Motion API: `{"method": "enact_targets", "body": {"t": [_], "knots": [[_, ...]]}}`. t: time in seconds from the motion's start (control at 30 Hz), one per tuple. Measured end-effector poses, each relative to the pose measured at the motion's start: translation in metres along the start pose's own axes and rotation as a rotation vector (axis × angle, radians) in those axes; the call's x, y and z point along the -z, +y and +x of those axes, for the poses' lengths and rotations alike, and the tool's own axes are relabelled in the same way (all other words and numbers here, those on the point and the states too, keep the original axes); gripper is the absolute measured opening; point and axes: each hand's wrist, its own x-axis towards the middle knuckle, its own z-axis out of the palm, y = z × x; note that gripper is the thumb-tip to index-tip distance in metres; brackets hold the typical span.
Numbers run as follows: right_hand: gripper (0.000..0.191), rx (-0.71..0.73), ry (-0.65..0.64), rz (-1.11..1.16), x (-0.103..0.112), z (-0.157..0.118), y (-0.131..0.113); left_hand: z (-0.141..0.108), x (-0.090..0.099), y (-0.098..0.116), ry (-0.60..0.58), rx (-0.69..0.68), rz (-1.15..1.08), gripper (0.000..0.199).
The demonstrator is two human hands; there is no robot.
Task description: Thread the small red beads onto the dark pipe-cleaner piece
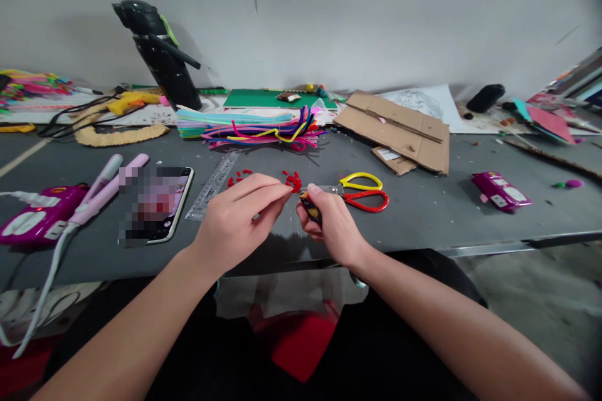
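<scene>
Two purple socket boxes lie on the grey desk [423, 219], one towards each side of the frame. At the left of the frame, the first socket box [35, 222] adjoins one pink flat iron [106, 194], its two arms pointing to the upper right. One black flask [164, 66] stands in the upper left. Beside the flat iron lies one phone [176, 203], its screen partly pixelated; next comes one clear ruler [212, 187], its long axis slanting towards the upper right. Left of centre, the fingers of the left hand [235, 219] are together, tips beside the red pieces [292, 180]; whether they clamp one cannot be told. These number more than ten, in two loose groups near the centre, too small to count exactly. One bundle of coloured pipe cleaners [254, 128] lies crosswise behind them. Just right of centre, the fingers of the right hand [336, 225] are closed around one black-and-yellow tool [311, 210], its long axis diagonal, its upper end pointing to the upper left. Behind this hand lies one pair of scissors [339, 190], yellow and red loops to the right. Folded cardboard [399, 131] occupies the upper right; the second socket box [502, 192] lies at the right.
</scene>
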Motion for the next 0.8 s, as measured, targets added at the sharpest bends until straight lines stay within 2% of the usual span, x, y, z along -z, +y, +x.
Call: {"method": "enact_targets", "body": {"t": [0.1, 0.2, 0.3, 0.5, 0.8], "knots": [[0.054, 0.016, -0.008, -0.003, 0.000, -0.002, -0.002, 0.007, 0.003, 0.008, -0.034, 0.238, -0.196, 0.010], [0.053, 0.031, -0.027, -0.002, 0.000, -0.004, -0.005, 0.012, 0.006, 0.011, -0.104, 0.472, -0.410, 0.010], [0.052, 0.052, -0.033, -0.004, 0.000, -0.005, -0.006, 0.012, 0.007, 0.008, -0.178, 0.607, -0.599, 0.015], [0.051, 0.085, -0.059, -0.010, 0.001, -0.007, -0.005, 0.007, 0.005, 0.003, -0.217, 0.695, -0.776, 0.016], [0.047, 0.084, -0.068, -0.006, 0.000, -0.008, -0.005, 0.009, 0.005, 0.006, -0.231, 0.749, -0.842, 0.016]]}}
